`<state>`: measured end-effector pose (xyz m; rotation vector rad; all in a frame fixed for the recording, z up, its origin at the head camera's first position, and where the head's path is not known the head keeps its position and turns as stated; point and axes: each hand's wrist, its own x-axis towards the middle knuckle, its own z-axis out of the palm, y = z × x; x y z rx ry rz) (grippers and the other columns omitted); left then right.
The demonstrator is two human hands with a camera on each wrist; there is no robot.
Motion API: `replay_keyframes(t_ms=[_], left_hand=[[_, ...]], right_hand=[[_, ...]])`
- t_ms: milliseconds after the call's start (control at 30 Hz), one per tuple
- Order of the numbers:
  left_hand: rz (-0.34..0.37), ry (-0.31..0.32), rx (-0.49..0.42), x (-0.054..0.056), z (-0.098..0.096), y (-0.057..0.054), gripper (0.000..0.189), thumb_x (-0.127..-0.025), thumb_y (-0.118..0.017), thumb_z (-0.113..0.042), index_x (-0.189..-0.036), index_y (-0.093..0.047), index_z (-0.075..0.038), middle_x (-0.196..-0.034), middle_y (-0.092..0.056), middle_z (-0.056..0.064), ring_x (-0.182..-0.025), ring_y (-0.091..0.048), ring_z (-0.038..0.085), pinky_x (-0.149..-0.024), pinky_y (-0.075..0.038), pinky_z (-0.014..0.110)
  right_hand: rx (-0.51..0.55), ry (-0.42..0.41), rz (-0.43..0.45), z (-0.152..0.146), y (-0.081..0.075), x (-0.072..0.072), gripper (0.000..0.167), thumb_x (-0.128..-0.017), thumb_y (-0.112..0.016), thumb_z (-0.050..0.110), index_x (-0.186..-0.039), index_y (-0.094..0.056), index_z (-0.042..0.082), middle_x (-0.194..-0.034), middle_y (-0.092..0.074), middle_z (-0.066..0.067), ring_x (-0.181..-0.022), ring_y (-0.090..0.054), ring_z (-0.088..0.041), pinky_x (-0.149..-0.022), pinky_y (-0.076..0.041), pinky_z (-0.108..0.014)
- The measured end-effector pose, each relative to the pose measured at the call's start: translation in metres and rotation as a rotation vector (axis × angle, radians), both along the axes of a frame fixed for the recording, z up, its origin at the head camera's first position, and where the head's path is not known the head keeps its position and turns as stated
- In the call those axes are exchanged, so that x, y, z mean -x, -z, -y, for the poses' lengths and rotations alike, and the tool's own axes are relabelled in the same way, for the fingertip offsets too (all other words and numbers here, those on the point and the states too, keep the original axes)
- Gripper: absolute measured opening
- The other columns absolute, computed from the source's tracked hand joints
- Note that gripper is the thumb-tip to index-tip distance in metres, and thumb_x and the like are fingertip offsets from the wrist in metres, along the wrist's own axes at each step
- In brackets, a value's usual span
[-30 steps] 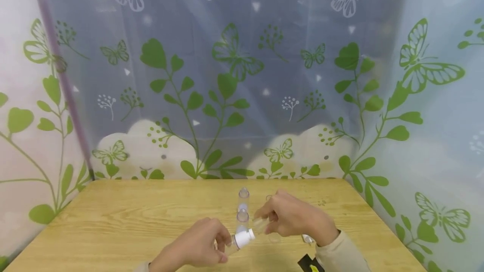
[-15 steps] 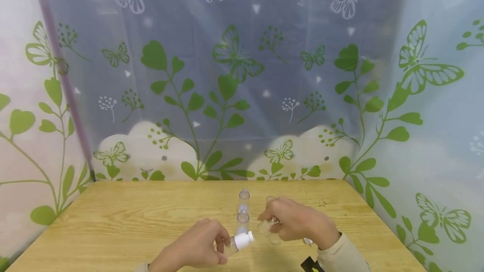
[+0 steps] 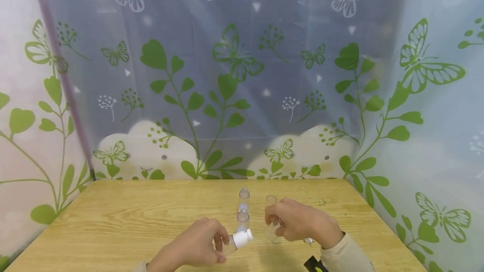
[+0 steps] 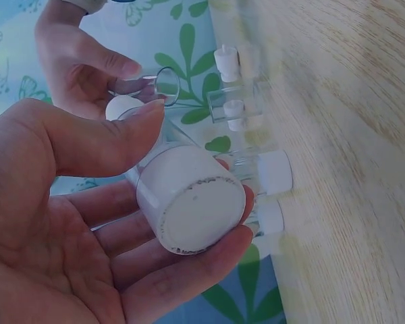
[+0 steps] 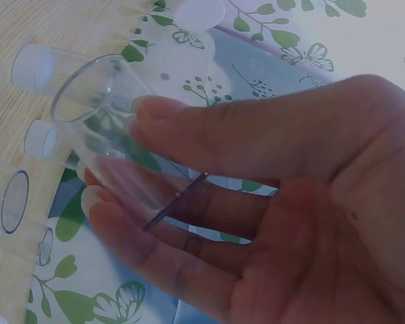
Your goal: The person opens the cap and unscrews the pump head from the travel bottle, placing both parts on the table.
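My left hand (image 3: 200, 240) holds a small clear bottle with a white top (image 3: 241, 238), tilted over the table; the left wrist view shows its white base (image 4: 202, 209) toward the camera. The thumb lies along one side and the fingers curl under the other. My right hand (image 3: 298, 221) grips a clear, hollow cap (image 5: 111, 131) between thumb and fingers, with its round rim facing outward. The cap and the bottle are apart. Between and beyond the hands stand two clear bottles, a far one (image 3: 244, 198) and a nearer one (image 3: 243, 220).
A clear tube (image 3: 271, 200) stands behind my right hand, and another clear cylinder (image 3: 273, 235) is just below it. A small white piece (image 3: 309, 240) lies by the right wrist. Near the front edge is a black item (image 3: 313, 264) with a yellow mark. Patterned curtains (image 3: 242, 95) surround the wooden table (image 3: 151, 205).
My right hand has moved right and slightly toward me, carrying the clear cap away from the bottle's white top. The left hand has stayed almost still with the bottle.
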<state>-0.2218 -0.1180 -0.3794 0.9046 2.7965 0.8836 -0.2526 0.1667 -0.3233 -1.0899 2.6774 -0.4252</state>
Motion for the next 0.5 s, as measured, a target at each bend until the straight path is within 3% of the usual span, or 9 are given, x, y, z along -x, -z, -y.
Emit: replay_keyframes(t_ms=[267,500], left_hand=[[-0.01,0.002,-0.003,0.0009,0.0005,0.0022,0.024,-0.072,-0.087,-0.01,-0.095,-0.079,-0.011,-0.075,-0.07,-0.015,-0.085,-0.061,0.006,-0.071,-0.051,0.026],[0.016,0.036,-0.028,0.0032,-0.0002,0.0042,0.023,-0.073,-0.086,-0.008,-0.095,-0.079,-0.006,-0.075,-0.073,-0.009,-0.076,-0.063,0.002,-0.067,-0.052,0.022]], right_hand=[[-0.035,0.043,0.015,0.0,0.0032,0.0009,0.023,-0.086,-0.078,0.001,-0.107,-0.077,0.012,-0.103,-0.075,0.002,-0.093,-0.069,-0.009,-0.079,-0.057,-0.023],[-0.041,0.033,0.052,0.0007,0.0071,0.0003,0.028,-0.086,-0.075,-0.005,-0.11,-0.079,0.009,-0.108,-0.078,-0.005,-0.095,-0.072,-0.013,-0.079,-0.058,-0.023]])
